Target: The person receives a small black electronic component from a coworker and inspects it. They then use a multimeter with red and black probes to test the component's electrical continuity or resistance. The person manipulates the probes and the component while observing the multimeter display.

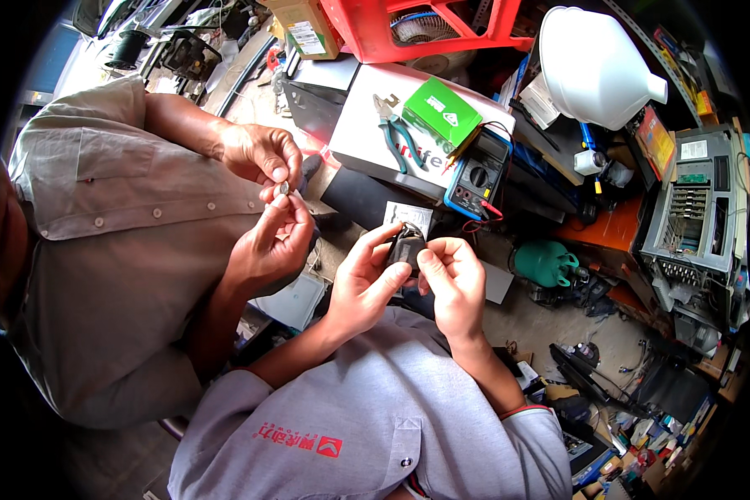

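Small dark case [406, 252] in a two-sided fingertip grip

Head view: the case sits between the wearer's two hands, in front of the chest. The left hand [363, 282] grasps it from the left, fingers toward its upper edge and thumb at its lower end. The right hand [455, 282] pinches its right edge with the thumb; the fingers underneath are mostly hidden. What looks like a loop [411, 227] shows at its top end. The white box [355, 125], carrying pliers [401, 137], a green carton [442, 115] and a multimeter [477, 175], stands beyond the hands, well apart from the case. To the left, a co-worker's hands [268, 200] hold a small round piece [284, 188], apart from the case.

For good handling, the left hand would best act as a steady cradle, leaving the right thumb free to press or feel along the edge. Light, even pressure seems wise, since a sudden push could make so small a thing slip. Tilting its face toward the light would help, and keeping the loop clear of the thumbs should prevent snagging.
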Tool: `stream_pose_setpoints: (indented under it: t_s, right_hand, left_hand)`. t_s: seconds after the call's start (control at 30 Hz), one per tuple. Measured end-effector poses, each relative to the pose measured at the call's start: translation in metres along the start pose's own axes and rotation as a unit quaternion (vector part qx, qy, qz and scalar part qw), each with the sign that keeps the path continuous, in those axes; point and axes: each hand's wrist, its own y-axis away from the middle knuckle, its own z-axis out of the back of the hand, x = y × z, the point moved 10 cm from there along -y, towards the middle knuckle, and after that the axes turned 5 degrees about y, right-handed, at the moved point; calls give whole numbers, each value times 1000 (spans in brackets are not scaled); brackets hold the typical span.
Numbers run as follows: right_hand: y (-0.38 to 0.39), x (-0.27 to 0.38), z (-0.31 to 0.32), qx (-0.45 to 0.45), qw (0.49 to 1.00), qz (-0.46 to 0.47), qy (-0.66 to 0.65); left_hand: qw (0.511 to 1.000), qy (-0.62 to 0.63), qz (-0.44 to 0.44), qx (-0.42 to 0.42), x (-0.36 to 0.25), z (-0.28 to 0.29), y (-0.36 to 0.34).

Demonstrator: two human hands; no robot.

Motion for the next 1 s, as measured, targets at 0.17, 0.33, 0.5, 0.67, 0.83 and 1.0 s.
stream_pose_setpoints:
  t_s: [0.17,0.33,0.5,0.67,0.83,1.0]
  right_hand:
    - [7,24,-11,-32,992,90,82]
    - [9,28,-9,-30,982,115,149]
    - [5,47,-14,35,943,202,261]
    - [9,60,-20,72,935,221,269]
    - [17,58,-19,48,934,234,267]
    - [15,60,-21,25,926,257,274]
  left_hand:
    - [1000,13,-5,-16,-3,-1,1]
    - [1000,14,3,-21,3,6,5]
    - [1000,2,-3,6,-6,2,6]
    - [993,-73,-84,37,-22,-4,7]
    - [999,-42,-18,1,-19,-6,11]
    - [999,10,18,-27,-16,-4,8]
